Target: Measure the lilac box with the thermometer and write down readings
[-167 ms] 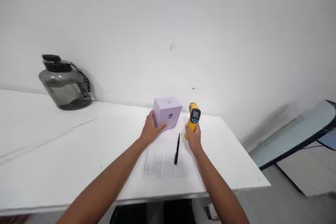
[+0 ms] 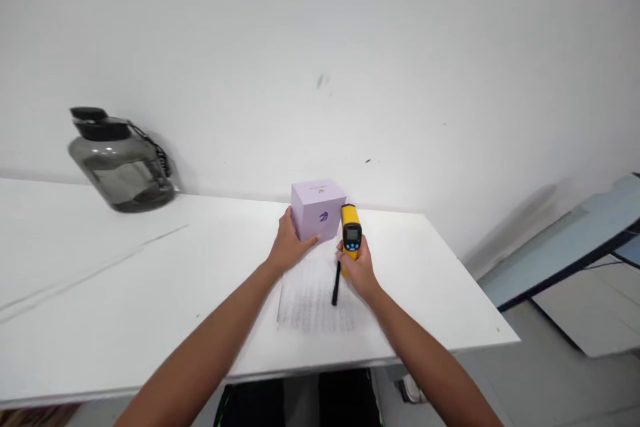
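Note:
My left hand (image 2: 291, 240) grips the left side of a lilac box (image 2: 320, 213), with the thumb across its front face. A small dark purple emblem marks that face. In my right hand (image 2: 361, 268) is a yellow and black infrared thermometer (image 2: 352, 233), held by its handle, its screen and blue buttons facing me. The thermometer's top end is close to the box's right side; I cannot tell whether they touch. Below, a black pen (image 2: 336, 285) lies on a printed sheet of paper (image 2: 307, 300), its upper end partly hidden by my right hand.
A large grey translucent water jug (image 2: 123, 170) with a black lid stands at the left against the wall (image 2: 320, 67). The white table (image 2: 125, 320) ends at a right edge. Beyond it is a tilted light-blue panel (image 2: 565, 247) with a dark rim.
My right hand has moved left with the thermometer, from right of the box to close beside it and over the pen's upper end. My left hand still grips the box.

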Demonstrator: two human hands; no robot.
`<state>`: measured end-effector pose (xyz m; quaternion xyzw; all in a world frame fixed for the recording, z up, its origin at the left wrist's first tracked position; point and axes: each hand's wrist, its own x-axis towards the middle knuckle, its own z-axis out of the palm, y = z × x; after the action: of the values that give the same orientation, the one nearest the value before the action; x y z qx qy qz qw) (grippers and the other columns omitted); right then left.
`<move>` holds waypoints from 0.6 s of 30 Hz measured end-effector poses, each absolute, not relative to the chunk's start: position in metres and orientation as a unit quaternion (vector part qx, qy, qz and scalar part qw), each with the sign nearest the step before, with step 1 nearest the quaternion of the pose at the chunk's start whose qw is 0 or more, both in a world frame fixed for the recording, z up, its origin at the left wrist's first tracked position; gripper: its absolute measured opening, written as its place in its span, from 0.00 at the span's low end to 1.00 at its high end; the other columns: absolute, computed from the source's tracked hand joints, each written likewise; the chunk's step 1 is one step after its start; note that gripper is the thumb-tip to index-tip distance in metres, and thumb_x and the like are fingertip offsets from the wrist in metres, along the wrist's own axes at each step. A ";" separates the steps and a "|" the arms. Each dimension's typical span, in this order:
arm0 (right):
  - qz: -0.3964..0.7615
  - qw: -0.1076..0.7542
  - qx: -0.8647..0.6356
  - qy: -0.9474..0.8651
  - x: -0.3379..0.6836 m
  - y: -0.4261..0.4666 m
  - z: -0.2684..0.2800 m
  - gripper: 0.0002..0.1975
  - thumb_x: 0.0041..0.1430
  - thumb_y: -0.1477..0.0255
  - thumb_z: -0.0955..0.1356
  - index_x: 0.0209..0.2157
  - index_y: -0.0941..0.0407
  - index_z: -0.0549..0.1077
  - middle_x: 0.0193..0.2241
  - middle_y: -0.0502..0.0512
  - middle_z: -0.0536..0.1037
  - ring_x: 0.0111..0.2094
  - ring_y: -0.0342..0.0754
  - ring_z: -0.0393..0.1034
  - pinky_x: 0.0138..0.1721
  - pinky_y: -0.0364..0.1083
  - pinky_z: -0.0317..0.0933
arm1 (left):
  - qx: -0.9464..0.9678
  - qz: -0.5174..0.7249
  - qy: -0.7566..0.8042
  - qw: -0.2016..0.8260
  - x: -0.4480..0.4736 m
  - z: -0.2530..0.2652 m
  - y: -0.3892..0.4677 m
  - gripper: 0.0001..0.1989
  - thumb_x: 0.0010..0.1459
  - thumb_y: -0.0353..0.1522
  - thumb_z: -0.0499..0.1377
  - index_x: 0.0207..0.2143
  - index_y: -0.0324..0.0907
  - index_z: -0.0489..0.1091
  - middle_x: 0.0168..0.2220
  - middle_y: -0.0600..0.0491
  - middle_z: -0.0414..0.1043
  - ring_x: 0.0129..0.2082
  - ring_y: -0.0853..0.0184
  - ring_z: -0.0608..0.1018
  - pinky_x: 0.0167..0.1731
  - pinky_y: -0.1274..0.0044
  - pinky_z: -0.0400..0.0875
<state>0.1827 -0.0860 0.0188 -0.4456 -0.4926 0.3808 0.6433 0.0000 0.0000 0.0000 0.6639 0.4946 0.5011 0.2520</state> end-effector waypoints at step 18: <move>0.450 0.586 -0.431 -0.517 0.178 -0.094 0.009 0.18 0.51 0.58 0.76 0.31 0.55 0.70 0.24 0.46 0.68 0.24 0.42 0.62 0.29 0.45 0.58 | 0.659 0.480 0.502 0.287 0.002 0.005 -0.004 0.65 0.38 0.42 0.73 0.71 0.43 0.39 0.65 0.34 0.54 0.67 0.43 0.61 0.61 0.53 0.64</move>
<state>0.1780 -0.0938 0.0088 -0.4312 -0.5171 0.4502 0.5865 0.0020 -0.0044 0.0050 0.6594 0.5022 0.4803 0.2868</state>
